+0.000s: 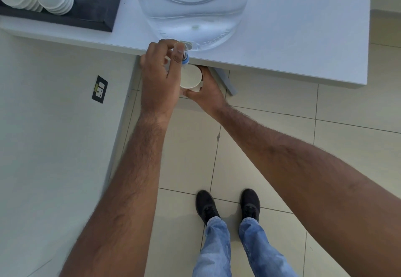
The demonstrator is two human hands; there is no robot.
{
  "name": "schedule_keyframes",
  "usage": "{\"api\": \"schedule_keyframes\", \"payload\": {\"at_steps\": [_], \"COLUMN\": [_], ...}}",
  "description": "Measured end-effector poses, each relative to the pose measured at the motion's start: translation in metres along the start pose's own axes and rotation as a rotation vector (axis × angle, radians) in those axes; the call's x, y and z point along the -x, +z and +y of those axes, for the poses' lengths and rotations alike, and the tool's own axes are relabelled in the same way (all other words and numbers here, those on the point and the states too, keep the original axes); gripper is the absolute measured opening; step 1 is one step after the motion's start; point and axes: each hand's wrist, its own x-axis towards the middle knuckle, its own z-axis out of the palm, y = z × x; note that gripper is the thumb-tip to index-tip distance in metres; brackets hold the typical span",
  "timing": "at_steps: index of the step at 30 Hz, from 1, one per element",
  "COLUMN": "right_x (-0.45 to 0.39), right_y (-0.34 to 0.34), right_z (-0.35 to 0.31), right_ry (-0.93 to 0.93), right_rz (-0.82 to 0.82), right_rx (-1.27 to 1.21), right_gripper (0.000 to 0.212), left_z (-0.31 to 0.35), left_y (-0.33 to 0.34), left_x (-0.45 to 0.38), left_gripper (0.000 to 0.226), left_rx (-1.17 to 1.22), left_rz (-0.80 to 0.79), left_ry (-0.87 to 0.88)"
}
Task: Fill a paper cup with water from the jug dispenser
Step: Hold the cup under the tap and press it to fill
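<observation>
filling looks underway: left hand (158,74) grips the tap (184,56) at the table (303,48) front edge, right hand (206,91) wraps the cup (191,78) beneath; next, shut off before overflow.

**Paper cup under the jug tap**

The white paper cup (191,77) sits upright just below the bench edge, its open mouth facing up directly beneath the spout; whether any water is in it cannot be told. The clear water jug (193,5) stands on the white bench (293,38) at its front edge, its water showing through the ribbed wall. Its tap (185,56), clear with a blue ring at the nozzle, juts out over the edge above the cup.
</observation>
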Motion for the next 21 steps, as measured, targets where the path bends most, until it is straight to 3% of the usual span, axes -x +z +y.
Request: {"api": "schedule_keyframes", "payload": {"at_steps": [6, 11, 17, 21], "right_x": [-0.002, -0.003, -0.004, -0.004], "right_y": [0.0, 0.003, 0.004, 0.003], "right_z": [-0.003, -0.004, -0.004, -0.002], "right_ry": [-0.001, 0.005, -0.01, -0.002], "right_rz": [-0.002, -0.008, -0.016, -0.014], "right_rx": [-0.009, -0.002, 0.015, 0.007], "right_gripper": [0.075, 0.074, 0.074, 0.074], "left_z": [0.003, 0.002, 0.007, 0.013], "left_y": [-0.001, -0.001, -0.004, -0.003], "left_x": [0.001, 0.001, 0.001, 0.0], "left_gripper": [0.026, 0.041, 0.033, 0.039], "left_rx": [0.06, 0.059, 0.072, 0.137], "left_rz": [0.0, -0.014, -0.007, -0.012], "left_ry": [-0.04, -0.065, -0.049, -0.133]}}
